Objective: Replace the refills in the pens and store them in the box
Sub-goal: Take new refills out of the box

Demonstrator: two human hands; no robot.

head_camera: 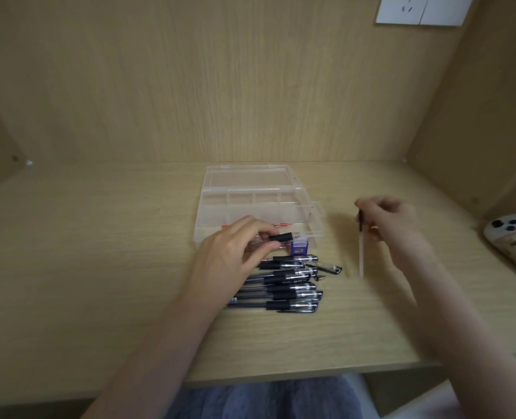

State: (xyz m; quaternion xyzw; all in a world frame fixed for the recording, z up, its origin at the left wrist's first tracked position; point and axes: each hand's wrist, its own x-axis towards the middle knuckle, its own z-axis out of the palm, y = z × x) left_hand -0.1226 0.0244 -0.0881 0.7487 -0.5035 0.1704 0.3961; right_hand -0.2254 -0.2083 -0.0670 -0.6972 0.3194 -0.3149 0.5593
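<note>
My left hand grips a pen barrel with a black grip section, held just in front of the clear plastic box. The box lies open on the desk, lid folded back, with something red inside near its front wall. My right hand pinches a thin pale refill near its dark upper end; the refill hangs almost upright, its lower end close to the desk. Several black capped pens lie side by side in front of the box.
A small blue object sits by the box's front edge. A loose pen cap and a small tip piece lie right of the pens. A phone rests at the far right. The desk's front edge runs close to my lap.
</note>
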